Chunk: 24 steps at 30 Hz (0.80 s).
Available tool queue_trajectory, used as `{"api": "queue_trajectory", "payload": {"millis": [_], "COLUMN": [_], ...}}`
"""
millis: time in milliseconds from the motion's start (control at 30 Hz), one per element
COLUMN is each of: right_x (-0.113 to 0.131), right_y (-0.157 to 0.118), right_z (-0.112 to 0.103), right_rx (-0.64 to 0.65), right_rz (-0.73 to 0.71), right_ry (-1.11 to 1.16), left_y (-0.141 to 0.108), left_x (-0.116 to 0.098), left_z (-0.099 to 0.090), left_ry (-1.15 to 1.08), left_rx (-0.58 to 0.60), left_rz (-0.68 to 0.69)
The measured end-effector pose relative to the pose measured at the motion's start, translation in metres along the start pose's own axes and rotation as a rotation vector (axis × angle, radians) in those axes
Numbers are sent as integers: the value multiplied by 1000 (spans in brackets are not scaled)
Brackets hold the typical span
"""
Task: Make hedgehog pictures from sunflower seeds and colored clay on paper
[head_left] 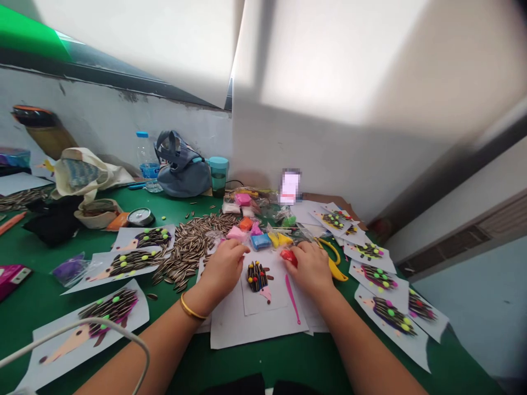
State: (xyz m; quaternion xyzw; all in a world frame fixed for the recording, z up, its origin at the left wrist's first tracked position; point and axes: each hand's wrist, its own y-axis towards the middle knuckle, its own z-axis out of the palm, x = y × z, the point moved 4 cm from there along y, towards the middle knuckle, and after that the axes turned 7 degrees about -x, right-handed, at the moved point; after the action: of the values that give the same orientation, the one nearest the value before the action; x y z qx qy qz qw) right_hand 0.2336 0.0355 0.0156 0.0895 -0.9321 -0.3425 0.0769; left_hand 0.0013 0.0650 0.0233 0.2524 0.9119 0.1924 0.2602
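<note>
Green table [242, 365]: spreads around the hedgehog card [265, 285] on all sides; crowding is the main hazard, since a sweeping arm could shove things together.
Seed pile [193, 244]: left of and beyond the card, near the left hand; a careless wrist could scatter seeds across it.
White sheet [224, 334]: beneath the card, seemingly loose; a leaning palm could drag both askew.
Left hand [224, 269]: left of the card, fingers bent and close together; whether they pinch anything cannot be told.
Right hand [310, 269]: right of the card, fingers curled at the red clay [288, 256]; a pinch or a mere touch, one cannot tell.
Hedgehog card: flat between the hands, pink face toward the person; a brushing finger could loosen the seeds on its back if they are weakly stuck.
Blue clay [260, 242]: just beyond the card; rubbed against other colours, it could smear.
Pink stick [292, 299]: right of the card, apart from the fingers; a bump could send it sliding.
Bracelet [191, 308]: left of the card, on the left wrist; it could catch a paper edge.
Red clay: beyond the card's right corner; dropped, it could stain the white paper.
</note>
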Motion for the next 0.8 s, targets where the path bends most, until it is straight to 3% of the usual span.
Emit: {"api": "queue_trajectory", "payload": {"millis": [300,400,500,633,800], "right_x": [17,24,32,39,44], "right_y": [-14,-15,-17,-19,-19], "right_z": [-21,-23,-24,-22,-23], "right_rx": [-33,-44,-44,-37,-59], "right_rz": [45,21,-16,-65,-78], "right_ry": [367,436,486,504,506], "left_y": [1,2,-2,-8,-9], "left_x": [6,-5,-23,-40,-40], "left_z": [-1,-9,-16,-15,-7], "left_ry": [121,-19,-300,-515,-608], "left_rx": [60,-30,-122,-89,-78], "left_rz": [1,-10,38,41,-1]}}
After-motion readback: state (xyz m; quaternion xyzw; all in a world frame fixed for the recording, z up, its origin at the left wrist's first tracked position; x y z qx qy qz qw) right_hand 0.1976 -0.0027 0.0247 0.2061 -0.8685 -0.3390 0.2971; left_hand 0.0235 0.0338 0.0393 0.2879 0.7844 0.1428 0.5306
